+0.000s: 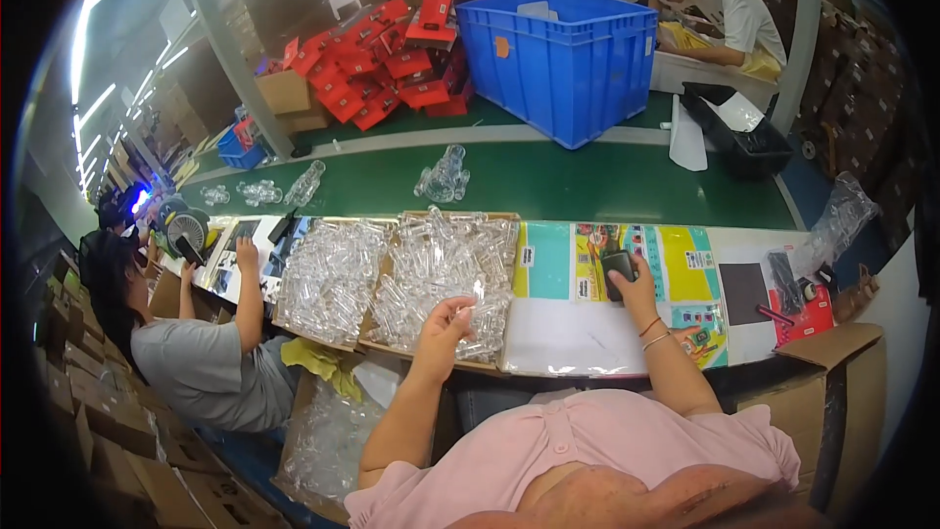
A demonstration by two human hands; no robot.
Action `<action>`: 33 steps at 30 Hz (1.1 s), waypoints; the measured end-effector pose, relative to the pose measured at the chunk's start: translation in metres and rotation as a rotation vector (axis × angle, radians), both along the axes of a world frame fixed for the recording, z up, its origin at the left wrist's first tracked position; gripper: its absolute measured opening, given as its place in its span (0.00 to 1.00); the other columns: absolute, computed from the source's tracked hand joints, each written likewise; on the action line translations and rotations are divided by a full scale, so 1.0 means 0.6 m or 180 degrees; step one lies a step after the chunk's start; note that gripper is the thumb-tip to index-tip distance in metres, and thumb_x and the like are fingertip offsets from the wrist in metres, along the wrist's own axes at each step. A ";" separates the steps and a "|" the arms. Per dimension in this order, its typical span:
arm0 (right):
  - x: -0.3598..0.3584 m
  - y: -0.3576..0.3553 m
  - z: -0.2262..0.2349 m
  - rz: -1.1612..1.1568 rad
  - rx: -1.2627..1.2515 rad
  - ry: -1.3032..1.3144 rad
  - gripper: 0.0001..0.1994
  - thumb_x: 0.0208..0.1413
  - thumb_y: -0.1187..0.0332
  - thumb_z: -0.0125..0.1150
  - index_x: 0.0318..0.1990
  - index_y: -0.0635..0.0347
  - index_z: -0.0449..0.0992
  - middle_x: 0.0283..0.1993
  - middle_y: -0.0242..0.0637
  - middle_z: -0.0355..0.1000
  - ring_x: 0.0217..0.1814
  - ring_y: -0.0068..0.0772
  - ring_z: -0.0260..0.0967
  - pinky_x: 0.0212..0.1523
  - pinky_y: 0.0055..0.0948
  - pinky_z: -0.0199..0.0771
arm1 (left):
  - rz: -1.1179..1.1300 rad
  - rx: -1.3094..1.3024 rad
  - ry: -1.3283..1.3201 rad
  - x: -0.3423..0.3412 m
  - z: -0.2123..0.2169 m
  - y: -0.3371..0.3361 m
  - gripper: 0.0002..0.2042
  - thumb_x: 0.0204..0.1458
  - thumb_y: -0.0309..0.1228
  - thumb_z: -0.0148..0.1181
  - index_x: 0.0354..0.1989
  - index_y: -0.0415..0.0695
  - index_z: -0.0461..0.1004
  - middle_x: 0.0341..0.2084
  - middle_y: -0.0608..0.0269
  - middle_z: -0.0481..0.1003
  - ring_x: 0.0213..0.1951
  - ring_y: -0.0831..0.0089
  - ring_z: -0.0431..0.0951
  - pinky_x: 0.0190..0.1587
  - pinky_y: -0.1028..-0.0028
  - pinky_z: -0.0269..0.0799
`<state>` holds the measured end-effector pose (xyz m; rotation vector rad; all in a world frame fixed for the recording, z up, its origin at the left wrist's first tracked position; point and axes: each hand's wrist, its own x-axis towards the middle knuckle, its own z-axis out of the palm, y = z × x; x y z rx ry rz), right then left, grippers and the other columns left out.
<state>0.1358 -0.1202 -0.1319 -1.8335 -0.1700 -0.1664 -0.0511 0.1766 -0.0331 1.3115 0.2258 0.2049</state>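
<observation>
Well, hands (444,330) (636,286) apart, seemingly half-curled.

At the dial's centre, clear plastic pieces (441,260) shine with a hard gloss. At three o'clock, the black device (617,265) looks smooth and plastic; the printed sheet (682,279) is glossy. I see a smooth blue plastic crate (558,78) at one, a matt brown cardboard box (788,407) at four, a pink cloth top (470,465) at six.

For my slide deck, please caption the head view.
Left hand by a heap of clear plastic pieces, right hand gripping a small black object, a blue bin beyond.
</observation>
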 end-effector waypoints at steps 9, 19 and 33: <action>-0.067 -0.026 0.145 0.0992 0.3089 0.1123 0.21 0.53 0.75 0.47 0.57 0.60 0.56 0.46 0.45 0.64 0.40 0.39 0.68 0.41 0.36 0.73 | 0.0515 -0.0438 -0.0965 0.036 0.022 -0.072 0.16 0.46 0.25 0.60 0.43 0.39 0.65 0.32 0.63 0.70 0.35 0.74 0.73 0.37 0.75 0.71; -0.090 -0.062 0.214 0.1664 0.2286 0.0511 0.30 0.43 0.73 0.57 0.57 0.61 0.53 0.48 0.48 0.65 0.42 0.40 0.70 0.33 0.27 0.76 | 0.0527 -0.0547 -0.1330 0.056 0.079 -0.147 0.17 0.47 0.23 0.60 0.46 0.37 0.64 0.33 0.59 0.71 0.33 0.70 0.75 0.37 0.74 0.75; -0.078 -0.111 0.197 0.1149 0.2398 0.0179 0.24 0.48 0.65 0.60 0.50 0.60 0.58 0.43 0.46 0.67 0.34 0.33 0.71 0.22 0.17 0.71 | -0.0087 -0.0913 0.0358 0.066 -0.017 -0.197 0.16 0.56 0.34 0.48 0.51 0.43 0.62 0.42 0.64 0.67 0.27 0.80 0.69 0.22 0.84 0.66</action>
